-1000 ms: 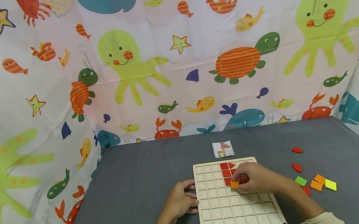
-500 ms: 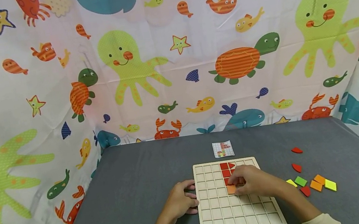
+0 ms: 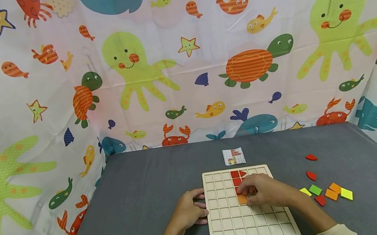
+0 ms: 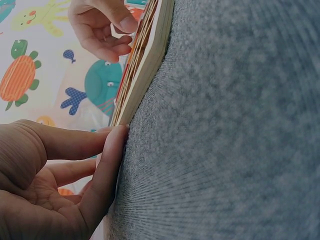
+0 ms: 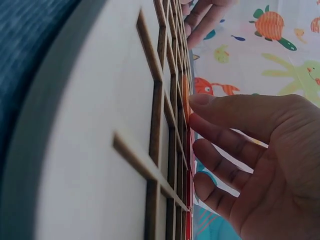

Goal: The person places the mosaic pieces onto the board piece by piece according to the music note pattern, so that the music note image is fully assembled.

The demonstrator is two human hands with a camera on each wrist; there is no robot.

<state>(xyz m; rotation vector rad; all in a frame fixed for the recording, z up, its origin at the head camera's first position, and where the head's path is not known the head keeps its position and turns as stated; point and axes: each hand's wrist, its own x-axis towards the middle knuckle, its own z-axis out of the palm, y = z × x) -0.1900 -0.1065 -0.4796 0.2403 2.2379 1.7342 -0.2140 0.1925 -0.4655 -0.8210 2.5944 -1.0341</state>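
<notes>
A wooden grid board [image 3: 227, 225] lies flat on the grey table. My left hand [image 3: 189, 209] touches its left edge, its fingertips [image 4: 117, 137] against the board's side in the left wrist view. My right hand [image 3: 266, 189] is over the upper middle of the grid. Beneath its thumb and forefinger an orange square tile [image 3: 242, 199] lies flat in a cell; the right wrist view shows the thumb tip [image 5: 201, 99] at the orange tile [image 5: 186, 97]. Red square tiles [image 3: 235, 174] and a red triangular tile [image 3: 243, 173] fill cells above it, partly hidden by the right hand.
A small printed pattern card [image 3: 233, 156] lies behind the board. To the right are loose tiles: red curved ones [image 3: 311, 157], a green one [image 3: 315, 190], orange squares [image 3: 331, 194] and yellow ones [image 3: 346, 194]. A sea-animal curtain [image 3: 180, 114] surrounds the table.
The right hand has moved slightly left and down, bringing the orange tile from a tilted hold to flat in its cell below the red squares. The left hand stays in place.
</notes>
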